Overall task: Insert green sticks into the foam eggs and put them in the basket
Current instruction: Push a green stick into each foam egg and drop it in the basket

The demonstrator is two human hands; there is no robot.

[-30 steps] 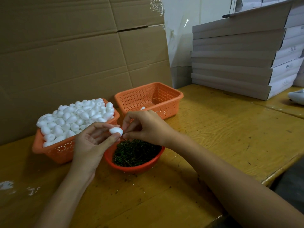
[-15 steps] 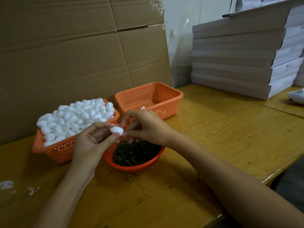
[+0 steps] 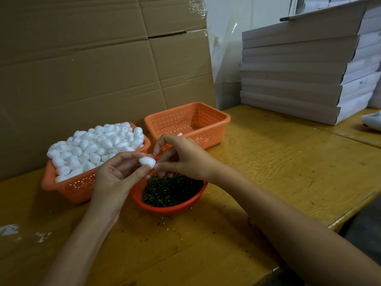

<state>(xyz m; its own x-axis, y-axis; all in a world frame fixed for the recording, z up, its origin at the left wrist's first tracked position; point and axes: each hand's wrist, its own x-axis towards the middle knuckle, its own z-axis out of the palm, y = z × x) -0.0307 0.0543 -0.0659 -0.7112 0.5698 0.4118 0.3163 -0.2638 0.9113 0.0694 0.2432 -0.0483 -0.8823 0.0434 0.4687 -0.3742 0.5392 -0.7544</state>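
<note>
foam egg (image 3: 146,161), white, one: held above the near rim of the bowl, between both hands, narrow end towards the right hand.

left hand (image 3: 115,178): palm up, thumb and fingers curled round the wide end of the foam egg, gripping it.

right hand (image 3: 181,155): fingers arched, thumb and forefinger closed on the narrow end of the foam egg; whether a stick lies between them is too small to tell.

green sticks (image 3: 171,188), many: loose heap of short dark pieces filling the red bowl (image 3: 171,209), which stands on the bench (image 3: 268,162) under the hands.

left basket (image 3: 68,188), orange, perforated: heaped above its rim with foam eggs (image 3: 97,145); touches or nearly touches the bowl.

right basket (image 3: 206,137), orange, perforated: behind the right hand; one white egg (image 3: 179,134) shows just over the knuckles, the rest of the floor that shows is bare.

cardboard sheet (image 3: 82,69): upright behind both baskets.

flat boxes (image 3: 299,79), grey and white: stacked at the far right of the bench.

white crumbs (image 3: 8,230): on the bench at the near left edge.
</note>
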